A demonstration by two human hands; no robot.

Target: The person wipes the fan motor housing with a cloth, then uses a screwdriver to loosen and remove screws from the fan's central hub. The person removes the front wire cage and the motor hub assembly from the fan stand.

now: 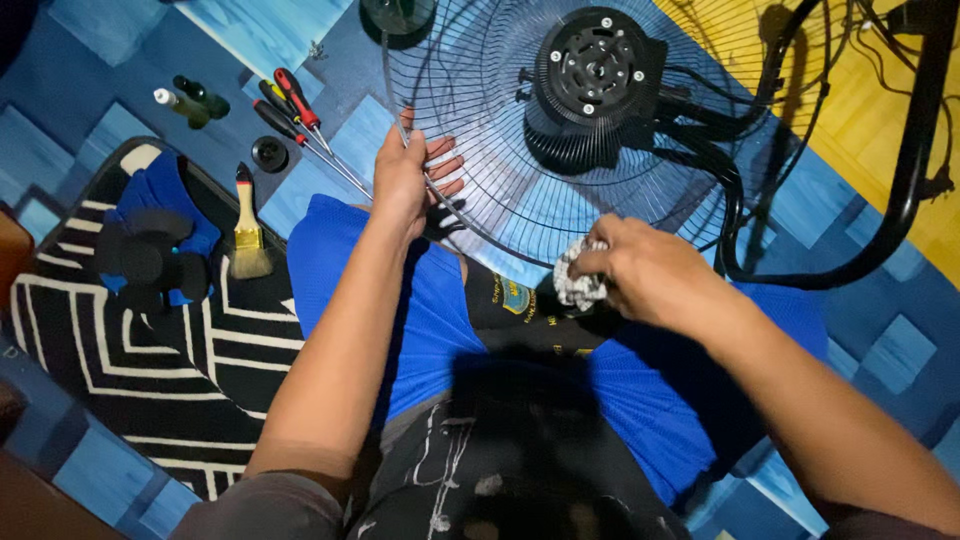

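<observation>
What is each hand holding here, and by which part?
Left hand grips the fan grille at its outer rim. Right hand holds a crumpled cloth, bunched in its fingers.

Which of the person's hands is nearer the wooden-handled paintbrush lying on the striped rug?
Left. The left hand grips the wire fan guard just right of the paintbrush; the right hand is farther right, holding a rag.

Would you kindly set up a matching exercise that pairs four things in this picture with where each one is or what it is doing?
Things:
1. left hand
2. right hand
3. paintbrush
4. screwdrivers

Places or states:
A. lying on the striped rug's edge
B. gripping the fan guard's wire rim
C. lying on the blue floor beside small bottles
D. holding a crumpled cloth against the guard

Pairs: 1-B, 2-D, 3-A, 4-C
</observation>
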